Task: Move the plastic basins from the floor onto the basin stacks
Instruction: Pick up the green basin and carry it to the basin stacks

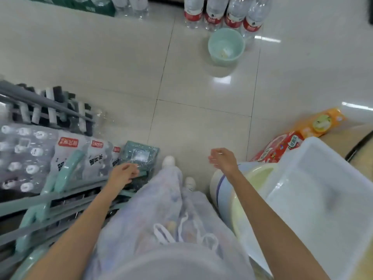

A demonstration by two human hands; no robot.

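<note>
Looking down from the head camera, a big pile of wrapped packs (30,154) sits at the far left, with a grey and green rack (46,201) in front of it. The left hand (123,174) hangs just over a small green pack (139,156). Its fingers are curled in loosely, and I cannot tell if they touch the pack or hold anything.

In the middle, the person's pale trousers (167,209) and two white shoes (169,161) stand on the shiny tiled floor (121,67). Far ahead on the floor sits a small mint green basin (226,46), the right way up, just in front of a row of water bottles (222,11) with red labels.

The right hand (222,160) is held out in the air, half open, with nothing in it. Right under that arm is a stack of basins (224,190), blue and pale yellow. A large clear white tub (314,190) is just beside the stack on the right. Behind it lie a red pack (276,148) and an orange pack (321,122). The green basin is well apart from the stack.
</note>
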